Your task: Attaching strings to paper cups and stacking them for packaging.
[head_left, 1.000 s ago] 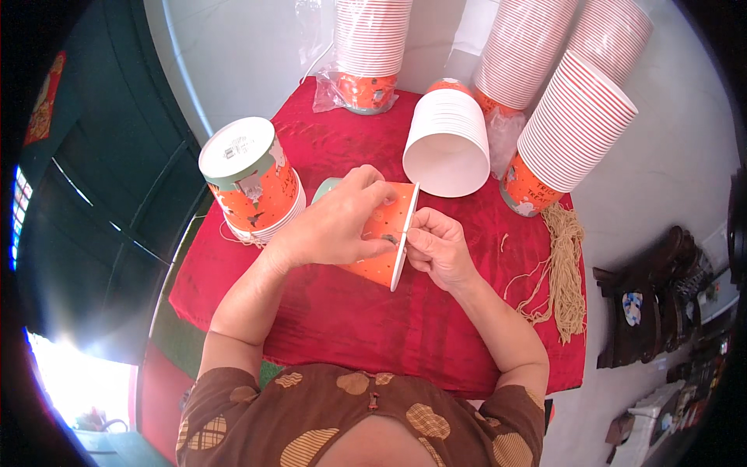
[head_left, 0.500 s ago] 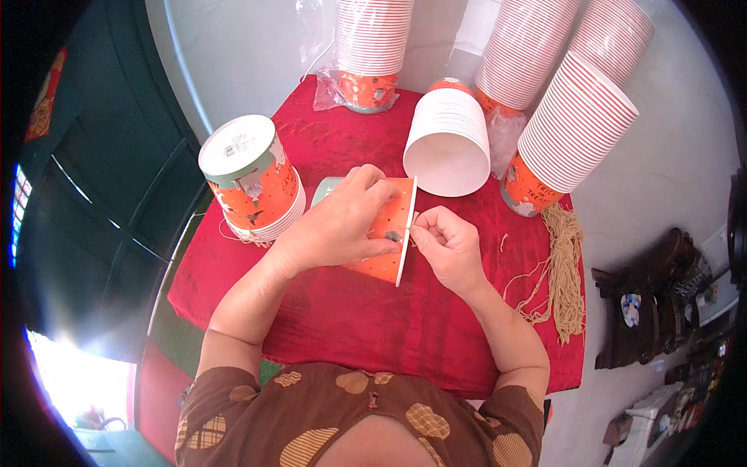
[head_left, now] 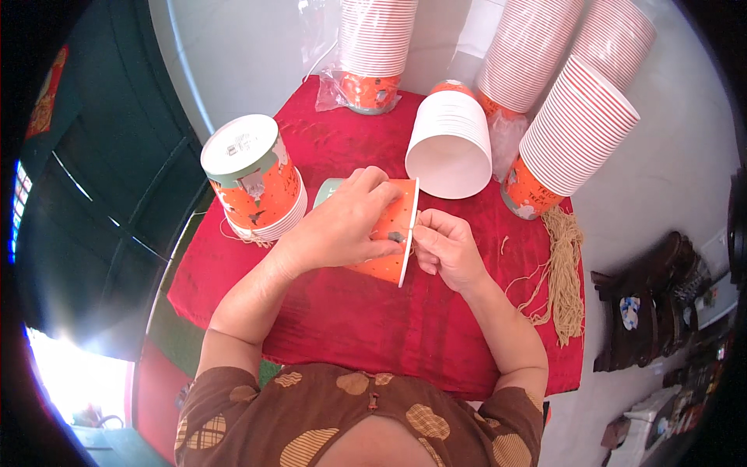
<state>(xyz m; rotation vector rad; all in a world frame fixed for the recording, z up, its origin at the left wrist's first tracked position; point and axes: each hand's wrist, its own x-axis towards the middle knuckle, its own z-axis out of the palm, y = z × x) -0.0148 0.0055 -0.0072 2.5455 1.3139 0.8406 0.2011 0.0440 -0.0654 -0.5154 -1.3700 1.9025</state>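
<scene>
My left hand (head_left: 342, 226) grips an orange paper cup (head_left: 391, 233) lying on its side above the red tablecloth (head_left: 350, 319), its white rim facing right. My right hand (head_left: 445, 247) is at the cup's rim, fingers pinched together on something small; what they pinch is too small to tell. A bundle of tan string (head_left: 564, 272) lies to the right of my right hand.
A short upside-down stack of orange cups (head_left: 253, 179) stands at the left. A white-mouthed stack (head_left: 450, 144) lies on its side behind the hands. Tall cup stacks (head_left: 572, 132) (head_left: 377, 47) lean at the back and right. Dark shoes (head_left: 638, 311) sit on the floor to the right.
The cup has turned slightly in my left hand. My right hand has shifted up along the rim, staying pinched there.
</scene>
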